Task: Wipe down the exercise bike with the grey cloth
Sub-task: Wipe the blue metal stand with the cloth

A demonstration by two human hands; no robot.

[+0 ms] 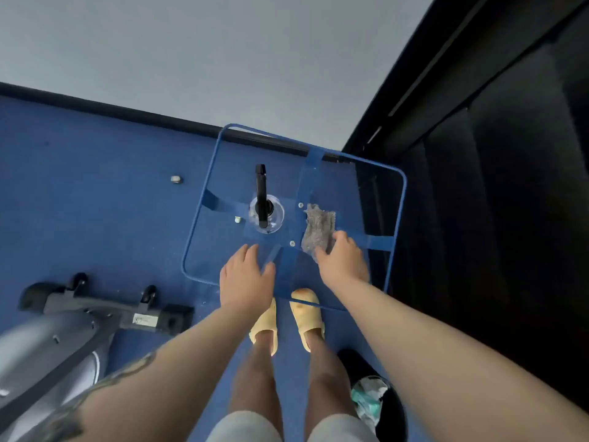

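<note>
At lower left, the exercise bike stood untouched, half cut off by the frame, its wiping not yet begun, we judged. Our left hand hovered open and empty over the glass table, near the spray bottle. Our right hand closed on the grey cloth lying there.

Right hand rests on the grey cloth, fingers curled over its near edge, atop a glass desk w/ blue frame. Left hand hovers open, palm down, beside a spray bottle. Exercise bike base sits bottom-left on blue carpet.
</note>
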